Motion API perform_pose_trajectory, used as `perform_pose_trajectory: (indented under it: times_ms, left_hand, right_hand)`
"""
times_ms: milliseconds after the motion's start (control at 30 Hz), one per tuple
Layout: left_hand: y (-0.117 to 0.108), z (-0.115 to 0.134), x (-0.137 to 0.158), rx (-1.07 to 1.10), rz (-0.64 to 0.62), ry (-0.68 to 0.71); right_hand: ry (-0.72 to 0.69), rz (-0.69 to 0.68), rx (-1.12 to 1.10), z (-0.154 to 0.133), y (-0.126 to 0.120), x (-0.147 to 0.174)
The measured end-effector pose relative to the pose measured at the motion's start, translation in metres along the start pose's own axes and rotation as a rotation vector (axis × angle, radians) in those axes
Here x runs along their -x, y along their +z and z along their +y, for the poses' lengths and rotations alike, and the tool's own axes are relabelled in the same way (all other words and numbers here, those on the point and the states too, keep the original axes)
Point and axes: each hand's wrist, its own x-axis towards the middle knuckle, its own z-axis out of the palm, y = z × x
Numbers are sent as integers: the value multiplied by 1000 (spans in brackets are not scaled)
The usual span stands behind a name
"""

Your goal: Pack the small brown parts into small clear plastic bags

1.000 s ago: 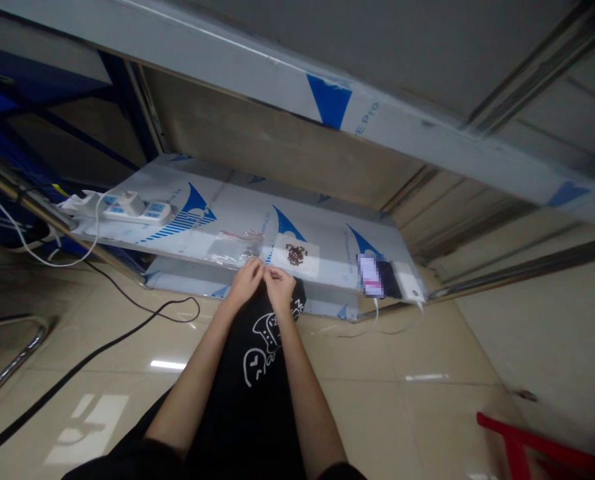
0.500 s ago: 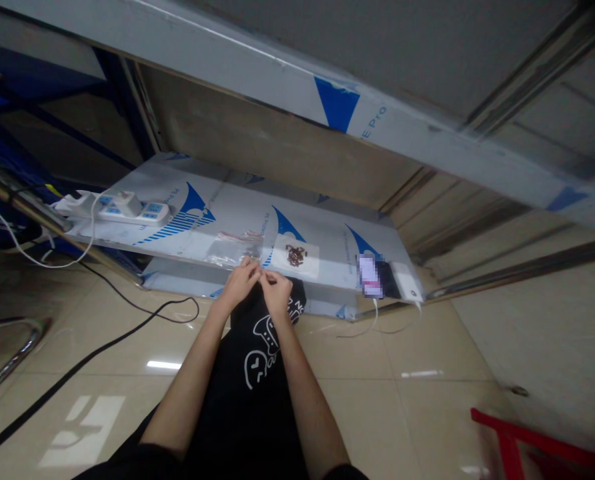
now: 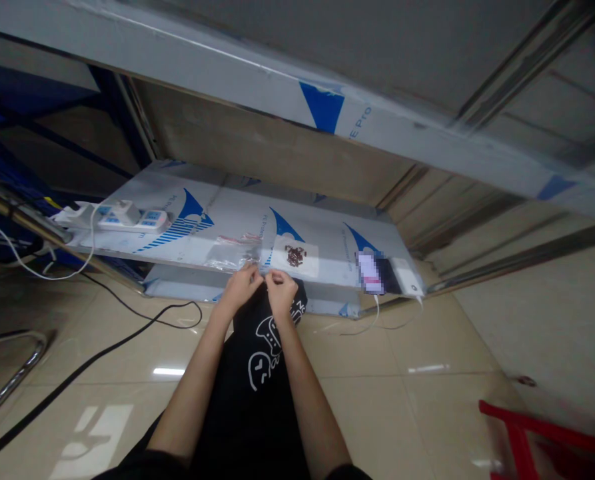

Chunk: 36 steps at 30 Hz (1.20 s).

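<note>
My left hand is closed in a pinch near the front edge of the low shelf. Close beside it, my right hand is pinched too, its fingertips a small gap from the left ones. Whatever the fingers hold is too small to make out. Just beyond my left hand lies a clear plastic bag with thin reddish strands at its far side. A pile of small dark brown pieces rests on a white sheet, beyond my right hand.
A white power strip with plugs sits at the shelf's left end. To the right lie a phone and a white device with cables. An upper shelf edge crosses above. A red stool stands at lower right.
My hands have drawn slightly apart; the right fingertips have moved right, away from the left ones. The view has shifted a little. The bag and brown pieces stay in place.
</note>
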Motion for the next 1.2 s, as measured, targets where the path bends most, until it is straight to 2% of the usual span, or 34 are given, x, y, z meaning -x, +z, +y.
perform_pose_trajectory:
  times_ms: [133, 267, 333, 433, 500, 600, 700, 767, 867, 1000, 1067, 1200]
  left_hand:
    - [-10, -13, 0, 64, -28, 2]
    - [-20, -25, 4, 99, -51, 6]
    - [-22, -30, 5, 120, -53, -19]
    - [-28, -31, 7, 158, -52, -58]
    - [-35, -27, 7, 184, -47, -46]
    - [-51, -13, 5, 220, 2, 11]
    - [-69, 7, 4, 299, 59, 71]
    - [-78, 19, 4, 352, 57, 99]
    - [-84, 32, 4, 398, 29, 118]
    - [-78, 38, 2, 439, -25, 129]
    - [-73, 38, -1, 444, -41, 131]
    - [-67, 39, -7, 425, -59, 116]
  right_hand:
    - [-12, -164, 7, -3, -4, 0]
    - [-131, -310, 66, -7, -6, 0]
    - [-168, -358, 81, -9, -5, -1]
    - [-152, -399, 28, -9, -4, -2]
    - [-86, -441, -87, -6, -4, -3]
    - [104, -508, -283, -2, -7, -4]
    - [266, -510, -407, 1, -10, -8]
    - [378, -532, -483, 2, -11, -12]
    - [555, -655, -626, 2, -15, -19]
    - [592, -820, -842, 8, -28, -20]
    - [616, -785, -916, 13, -36, -18]
    - [712, -541, -950, 29, -49, -29]
